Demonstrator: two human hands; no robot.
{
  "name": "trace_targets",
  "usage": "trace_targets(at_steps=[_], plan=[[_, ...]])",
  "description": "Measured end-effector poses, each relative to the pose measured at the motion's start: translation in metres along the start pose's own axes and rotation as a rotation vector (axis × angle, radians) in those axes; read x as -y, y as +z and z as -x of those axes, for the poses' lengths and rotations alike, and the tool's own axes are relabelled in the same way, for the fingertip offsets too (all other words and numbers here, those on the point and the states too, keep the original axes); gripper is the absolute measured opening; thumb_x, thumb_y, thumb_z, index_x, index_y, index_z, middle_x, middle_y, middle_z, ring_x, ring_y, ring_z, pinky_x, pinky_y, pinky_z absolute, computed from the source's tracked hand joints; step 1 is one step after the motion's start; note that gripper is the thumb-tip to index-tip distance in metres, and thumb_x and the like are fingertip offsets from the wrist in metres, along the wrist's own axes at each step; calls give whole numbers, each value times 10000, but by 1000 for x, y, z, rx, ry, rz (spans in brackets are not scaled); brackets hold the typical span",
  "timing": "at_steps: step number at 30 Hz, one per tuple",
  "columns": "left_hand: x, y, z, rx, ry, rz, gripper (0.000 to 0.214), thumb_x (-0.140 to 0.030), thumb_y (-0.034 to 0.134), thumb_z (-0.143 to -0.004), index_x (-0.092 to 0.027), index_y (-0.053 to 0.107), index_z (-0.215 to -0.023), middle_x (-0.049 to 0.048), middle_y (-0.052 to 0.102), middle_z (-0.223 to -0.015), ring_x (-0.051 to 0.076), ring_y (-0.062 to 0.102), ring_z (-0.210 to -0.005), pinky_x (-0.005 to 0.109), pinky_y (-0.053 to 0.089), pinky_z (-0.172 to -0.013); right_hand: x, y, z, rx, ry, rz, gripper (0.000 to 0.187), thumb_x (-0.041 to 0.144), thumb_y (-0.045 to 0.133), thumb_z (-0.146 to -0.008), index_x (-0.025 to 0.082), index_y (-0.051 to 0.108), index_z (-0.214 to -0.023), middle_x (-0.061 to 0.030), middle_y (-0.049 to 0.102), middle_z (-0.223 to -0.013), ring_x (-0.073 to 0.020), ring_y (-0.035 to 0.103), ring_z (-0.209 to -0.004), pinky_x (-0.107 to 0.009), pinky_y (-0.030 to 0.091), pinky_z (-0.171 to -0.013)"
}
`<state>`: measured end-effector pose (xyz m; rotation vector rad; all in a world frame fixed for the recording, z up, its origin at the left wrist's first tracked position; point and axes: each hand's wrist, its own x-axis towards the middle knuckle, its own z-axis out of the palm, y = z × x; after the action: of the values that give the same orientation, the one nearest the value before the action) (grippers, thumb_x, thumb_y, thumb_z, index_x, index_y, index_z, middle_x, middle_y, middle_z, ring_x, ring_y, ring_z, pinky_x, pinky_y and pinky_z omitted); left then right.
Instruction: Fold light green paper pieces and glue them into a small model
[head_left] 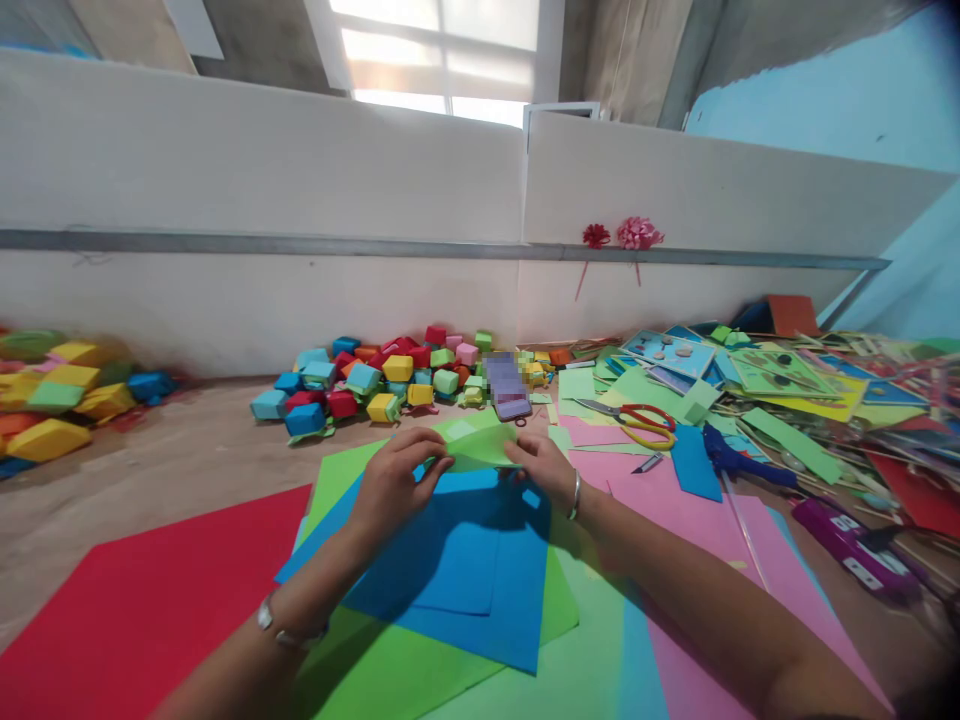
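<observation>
A folded light green paper [480, 445] is held above a stack of blue sheets [469, 560]. My left hand [394, 480] pinches its left side, fingers closed on the fold. The right side of the paper is gripped by my right hand [544, 468], which wears a silver bangle at the wrist. Both hands hover over the blue sheets, which lie on larger green sheets [375, 670] on the table.
A big red sheet [150, 610] lies at the left, pink sheets [675, 520] at the right. A pile of small folded paper boxes [375, 380] sits behind, more at far left [52, 395]. Red-handled scissors [641, 420], a phone [508, 385], a purple tool [847, 540] and paper scraps crowd the right side.
</observation>
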<state>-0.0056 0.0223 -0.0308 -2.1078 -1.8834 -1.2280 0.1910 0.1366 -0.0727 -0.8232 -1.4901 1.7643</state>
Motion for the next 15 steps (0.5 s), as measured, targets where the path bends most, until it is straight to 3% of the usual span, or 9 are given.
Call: trace_targets(at_steps=[3,5,7,9,11,13,15], plan=[[-1,-1,-1,-19,-45,7,211,-326,592,-844,-208,708,-713,81,741,-848,216,686,-795,322,540,-777,10,-4,3,-15,-172,78,519,543,799,-676,208,626,-1032,-62,681,-1034,-206,649,-984,-312,515,-796],[-2,-1,-1,-28,-52,13,210,-329,596,-831,-215,720,-706,79,753,-849,216,691,-792,320,544,-775,16,-6,6,21,-353,241,585,512,814,-673,228,593,-1134,-90,624,-1245,-245,578,-1177,-384,469,-961],[-2,0,-1,-30,-53,26,216,-332,592,-821,-222,729,-696,77,763,-850,216,697,-793,317,548,-768,19,-7,9,39,-541,458,576,445,816,-681,231,588,-1165,-112,569,-1348,-271,536,-1240,-432,444,-1004],[-3,0,-1,-30,-49,37,224,-336,586,-816,-227,738,-694,74,769,-850,214,702,-788,312,550,-758,20,-7,10,7,-635,586,383,378,769,-738,224,642,-1066,-108,626,-1268,-264,576,-1168,-429,462,-974],[-5,0,-1,-26,-47,57,227,-341,583,-812,-230,749,-704,69,773,-845,208,703,-772,309,553,-749,19,-6,9,-30,-643,609,125,326,691,-810,215,683,-869,-85,711,-1033,-238,636,-1004,-400,485,-922],[-7,-1,-1,-27,-74,100,213,-346,595,-795,-230,756,-716,63,776,-836,208,705,-763,310,555,-746,16,-6,7,-62,-628,602,127,291,652,-835,213,679,-738,-63,720,-840,-216,649,-863,-369,500,-861],[-9,-2,-2,-36,-136,151,189,-351,619,-763,-227,756,-722,57,777,-823,212,704,-755,315,557,-738,15,-6,5,-83,-618,601,124,273,656,-824,211,687,-722,-57,716,-793,-206,642,-804,-348,504,-802]])
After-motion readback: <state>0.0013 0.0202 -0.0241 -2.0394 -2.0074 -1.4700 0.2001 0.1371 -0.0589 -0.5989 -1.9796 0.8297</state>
